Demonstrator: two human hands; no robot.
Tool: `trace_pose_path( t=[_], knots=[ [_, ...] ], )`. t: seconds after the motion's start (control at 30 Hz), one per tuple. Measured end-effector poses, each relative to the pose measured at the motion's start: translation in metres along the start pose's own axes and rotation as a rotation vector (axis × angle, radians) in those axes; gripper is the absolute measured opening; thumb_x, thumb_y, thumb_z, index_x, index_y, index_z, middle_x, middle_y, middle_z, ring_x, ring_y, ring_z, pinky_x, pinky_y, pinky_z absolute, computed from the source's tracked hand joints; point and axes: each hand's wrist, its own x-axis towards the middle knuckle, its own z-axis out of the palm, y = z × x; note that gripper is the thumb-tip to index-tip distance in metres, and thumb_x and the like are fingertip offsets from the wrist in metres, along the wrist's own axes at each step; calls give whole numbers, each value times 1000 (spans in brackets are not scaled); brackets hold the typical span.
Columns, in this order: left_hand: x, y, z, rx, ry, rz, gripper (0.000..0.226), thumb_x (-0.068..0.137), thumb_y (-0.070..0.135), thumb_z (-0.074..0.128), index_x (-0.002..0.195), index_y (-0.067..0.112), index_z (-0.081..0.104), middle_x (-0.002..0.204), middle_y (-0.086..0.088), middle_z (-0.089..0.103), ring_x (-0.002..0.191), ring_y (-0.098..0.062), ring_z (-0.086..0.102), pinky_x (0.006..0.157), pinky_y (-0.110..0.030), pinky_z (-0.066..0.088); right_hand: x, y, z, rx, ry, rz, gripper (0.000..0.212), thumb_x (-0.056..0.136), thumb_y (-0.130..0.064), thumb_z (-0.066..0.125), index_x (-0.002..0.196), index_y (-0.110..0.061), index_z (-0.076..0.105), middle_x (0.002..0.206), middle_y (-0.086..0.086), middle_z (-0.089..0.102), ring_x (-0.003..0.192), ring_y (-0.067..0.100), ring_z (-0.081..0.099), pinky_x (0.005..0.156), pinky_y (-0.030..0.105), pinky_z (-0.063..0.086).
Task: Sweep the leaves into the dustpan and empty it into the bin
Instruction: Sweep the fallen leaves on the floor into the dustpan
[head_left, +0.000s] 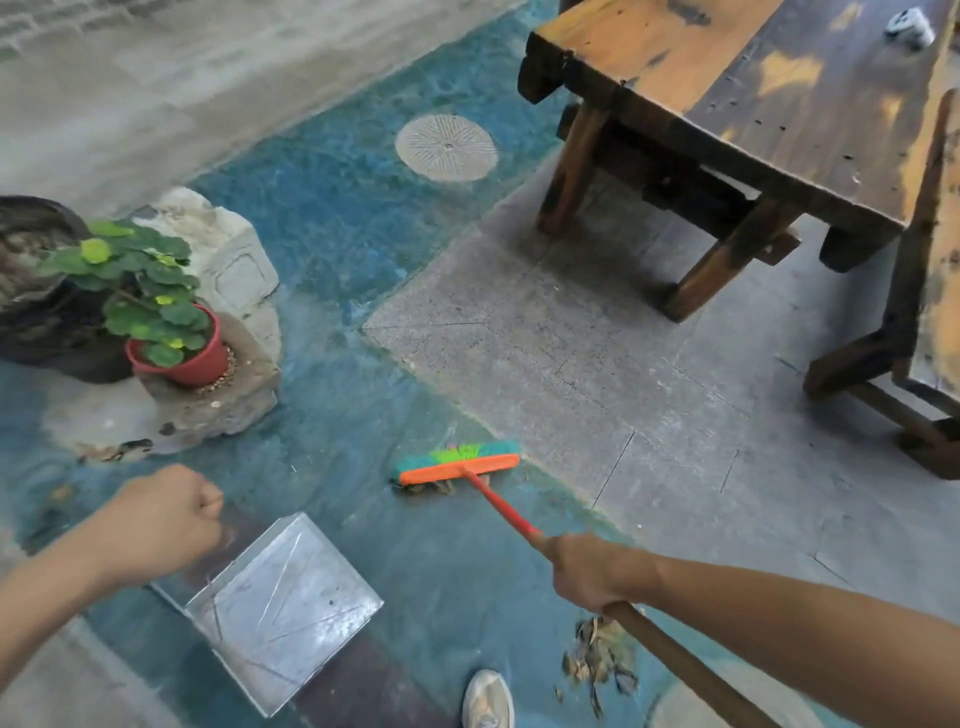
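Observation:
A broom with an orange head (457, 464) and green-blue bristles stands on the blue floor, a few brown leaves (431, 486) tucked against its near side. My right hand (592, 571) grips the broom's handle where the red shaft meets the wooden part. A square metal dustpan (283, 608) lies on the floor to the left of the broom, its mouth facing right. My left hand (161, 519) is closed in a fist at the pan's back corner, where its handle is hidden. A second heap of dry leaves (597, 660) lies under my right forearm.
A red pot with a green plant (176, 358) sits on a stone block at the left. A heavy wooden table (753, 104) and bench (930, 312) stand at the right on grey paving. A round drain cover (445, 148) lies farther off. My shoe (488, 699) is at the bottom edge.

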Motion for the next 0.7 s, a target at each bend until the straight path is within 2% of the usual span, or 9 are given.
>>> trace_pose_path(
  t=[0.1,0.17,0.2,0.27,0.37,0.43,0.57,0.63,0.7],
  knots=[
    [-15,-1,-2,-55,4,42,46,65,14,71,47,13,28,46,2,20,52,-16,17,43,-27,22,-29,10,19,-24,-39,20,53,85,-10,34,134,-26,49,81,2,60,78,30,67,56,30,48],
    [-18,-6,-1,-60,9,46,52,69,14,73,48,13,25,48,3,19,52,-15,15,44,-28,22,-52,14,22,53,-3,62,34,94,-19,34,118,-23,58,73,-5,56,62,13,65,41,17,38],
    [-19,-10,0,-76,12,56,54,70,15,74,49,13,25,48,3,19,51,-16,15,44,-28,23,-61,15,25,92,22,86,32,97,-24,35,117,-21,60,70,-7,53,47,2,57,35,14,35],
    [-26,-17,-2,-112,36,70,56,72,14,75,49,14,24,48,3,18,53,-18,16,44,-29,22,-73,11,28,199,46,110,35,101,-28,35,125,-17,58,68,-7,51,31,-2,46,32,12,35],
    [-27,-29,-1,-181,53,89,60,71,9,76,46,14,22,46,4,15,55,-19,15,46,-29,20,-65,1,30,230,105,117,36,101,-27,33,132,-21,51,69,-6,51,37,2,46,31,12,35],
    [-26,-34,-1,-206,51,109,60,71,6,74,44,13,22,46,4,14,57,-21,15,50,-29,21,-49,-11,35,189,166,123,35,100,-26,33,129,-19,53,73,-6,53,49,7,49,37,14,38],
    [-19,-33,1,-209,65,156,57,70,6,74,43,13,24,47,5,17,58,-20,17,53,-29,22,-10,-33,65,128,193,181,43,96,-20,34,137,-17,46,113,14,64,87,29,65,74,36,54],
    [-16,-31,5,-155,70,180,56,69,9,74,43,13,25,46,4,18,54,-18,18,49,-29,19,-3,-48,89,102,159,193,53,92,-16,34,145,-17,34,119,16,62,89,32,66,78,40,57],
    [-16,-28,9,-84,66,197,55,69,11,74,43,13,25,43,4,19,49,-17,18,45,-28,19,-11,-59,113,101,105,149,62,89,-11,33,150,-18,26,114,13,63,81,33,66,70,37,57]
  ],
)
